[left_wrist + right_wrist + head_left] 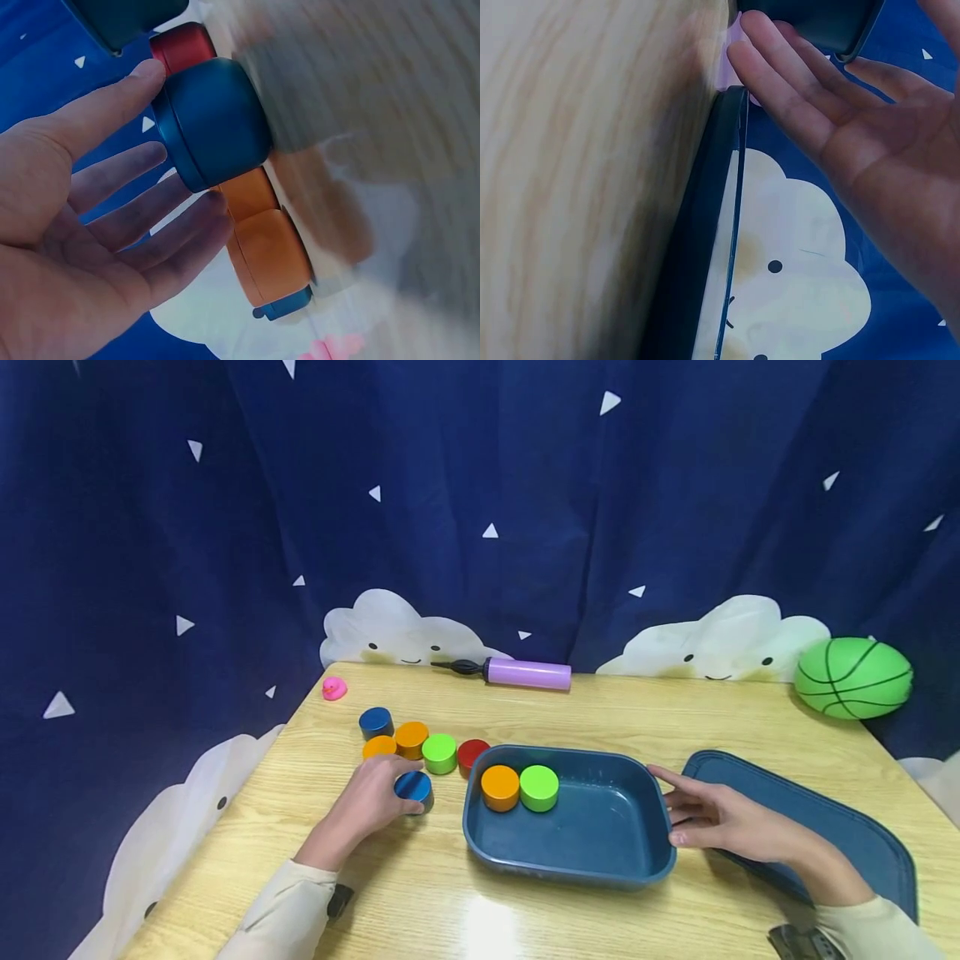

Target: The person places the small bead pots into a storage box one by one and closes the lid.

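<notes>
My left hand [372,799] is spread about a blue cylinder [414,790] standing on the table, thumb at its near side and index finger at its far side. In the left wrist view, these fingers lie loosely beside the blue cylinder [214,124]; firm contact cannot be made out. An open dark blue box [570,868] stands in the middle, with an orange cylinder [500,788] and a green cylinder [538,788] inside at its left. At the box's right end is my right hand [723,818], its fairly straight fingers against or close to the wall.
Behind my left hand stand another blue cylinder [377,723], two orange ones [412,740], a green one [439,753] and a red one [472,756]. A dark blue lid [840,843] lies under my right forearm. Farther back are a pink duck [333,688], purple pump [528,673] and green ball [852,678].
</notes>
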Demonstrator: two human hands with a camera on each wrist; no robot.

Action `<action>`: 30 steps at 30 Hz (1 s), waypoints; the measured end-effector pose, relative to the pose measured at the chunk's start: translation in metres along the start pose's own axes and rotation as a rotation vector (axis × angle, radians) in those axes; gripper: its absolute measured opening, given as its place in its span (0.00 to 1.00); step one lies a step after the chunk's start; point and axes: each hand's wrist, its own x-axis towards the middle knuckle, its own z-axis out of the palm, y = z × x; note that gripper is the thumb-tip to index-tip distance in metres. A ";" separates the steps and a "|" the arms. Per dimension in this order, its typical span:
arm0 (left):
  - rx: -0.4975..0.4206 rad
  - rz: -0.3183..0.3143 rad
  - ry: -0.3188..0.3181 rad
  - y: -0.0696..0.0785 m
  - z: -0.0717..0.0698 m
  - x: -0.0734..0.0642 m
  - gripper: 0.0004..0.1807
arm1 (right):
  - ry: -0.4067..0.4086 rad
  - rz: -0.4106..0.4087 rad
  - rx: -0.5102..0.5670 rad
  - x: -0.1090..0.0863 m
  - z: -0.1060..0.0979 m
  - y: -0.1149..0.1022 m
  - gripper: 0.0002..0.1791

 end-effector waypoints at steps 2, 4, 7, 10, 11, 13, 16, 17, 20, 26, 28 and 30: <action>-0.008 -0.015 0.003 -0.001 0.000 -0.001 0.32 | 0.002 0.007 -0.001 0.001 0.000 -0.001 0.46; -0.024 -0.032 0.005 -0.002 0.000 -0.002 0.32 | 0.002 0.011 -0.003 0.001 0.000 -0.001 0.46; -0.043 -0.051 0.009 -0.003 0.000 -0.004 0.31 | -0.001 0.017 -0.004 0.002 0.000 -0.001 0.46; -0.066 -0.066 0.004 -0.004 0.000 -0.005 0.32 | -0.002 0.021 -0.003 0.003 0.000 -0.001 0.46; -0.075 -0.070 0.000 -0.005 0.000 -0.005 0.32 | -0.002 0.022 -0.003 0.003 0.000 -0.001 0.46; -0.100 -0.085 -0.009 -0.007 0.000 -0.006 0.32 | -0.002 0.026 -0.002 0.002 0.000 -0.001 0.46; -0.142 -0.117 -0.021 -0.011 0.000 -0.007 0.32 | -0.002 0.030 -0.002 0.002 0.000 -0.001 0.46; -0.157 -0.128 -0.025 -0.012 0.000 -0.007 0.32 | -0.001 0.031 -0.004 0.001 0.000 -0.001 0.46; -0.198 -0.155 -0.038 -0.015 0.000 -0.007 0.32 | 0.005 0.037 -0.013 0.001 -0.001 -0.001 0.46; -0.244 -0.193 -0.069 -0.017 -0.001 -0.006 0.32 | 0.011 0.046 -0.026 0.000 -0.001 0.000 0.46; -0.246 -0.199 -0.066 -0.017 -0.001 -0.006 0.32 | 0.010 0.042 -0.026 0.000 0.000 0.000 0.46; -0.250 -0.193 -0.059 -0.017 -0.001 -0.005 0.31 | 0.010 0.039 -0.028 0.000 0.000 0.000 0.46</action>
